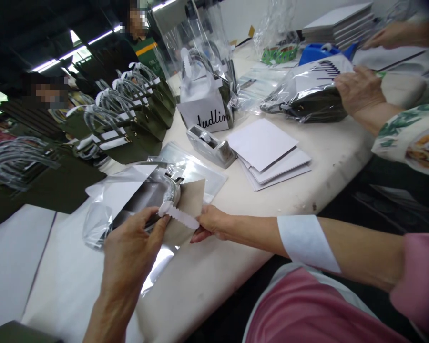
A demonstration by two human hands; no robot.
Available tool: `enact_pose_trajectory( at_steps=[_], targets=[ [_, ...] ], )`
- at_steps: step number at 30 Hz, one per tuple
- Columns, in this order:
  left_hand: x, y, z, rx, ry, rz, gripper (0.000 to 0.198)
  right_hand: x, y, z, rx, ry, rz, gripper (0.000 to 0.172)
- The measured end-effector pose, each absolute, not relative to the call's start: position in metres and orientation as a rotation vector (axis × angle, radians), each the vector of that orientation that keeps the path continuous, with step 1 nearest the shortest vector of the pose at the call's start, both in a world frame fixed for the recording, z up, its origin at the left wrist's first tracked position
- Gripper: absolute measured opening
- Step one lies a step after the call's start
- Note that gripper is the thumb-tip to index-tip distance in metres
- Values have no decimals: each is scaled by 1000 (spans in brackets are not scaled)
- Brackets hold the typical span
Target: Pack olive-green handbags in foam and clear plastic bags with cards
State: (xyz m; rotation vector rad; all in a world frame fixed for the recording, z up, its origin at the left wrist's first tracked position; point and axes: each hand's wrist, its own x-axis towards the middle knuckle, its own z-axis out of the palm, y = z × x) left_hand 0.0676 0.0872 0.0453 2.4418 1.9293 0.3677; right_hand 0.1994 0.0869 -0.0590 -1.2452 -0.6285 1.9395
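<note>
A handbag lies on the table in front of me, partly inside a clear plastic bag with a white sheet over it. My left hand is closed, thumb and fingers pinching at the handbag's wrapped handle. A white notched strip runs from that handle toward my right hand. The right fingers are closed at the edge of a tan card, close to the strip's end. Exactly what lies under the right fingertips is hidden.
Dark green handbags with wrapped handles stand in rows at left. A tape dispenser, white cards and a bagged handbag are beyond my hands. At right, a co-worker's hand rests on another bagged handbag.
</note>
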Motion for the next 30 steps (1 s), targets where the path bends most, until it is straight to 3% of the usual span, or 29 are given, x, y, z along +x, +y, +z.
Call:
enact_pose_trajectory(
  at_steps=[5, 20, 26, 27, 30],
  targets=[
    [64, 86, 48, 2437, 1901, 375, 27, 217, 78, -64, -1298, -581, 1765, 31],
    [64, 85, 44, 2465, 1884, 387, 28, 167, 85, -76, -1216, -760, 1868, 17],
    [59, 89, 49, 2434, 1867, 472, 28, 172, 88, -86, -1234, -745, 1644, 69],
    [59, 90, 50, 2434, 1867, 486, 28, 164, 91, -88, -1214, -696, 1655, 67],
    [59, 91, 49, 2436, 1844, 498, 27, 134, 102, -95, -1129, -585, 1709, 37]
  ],
)
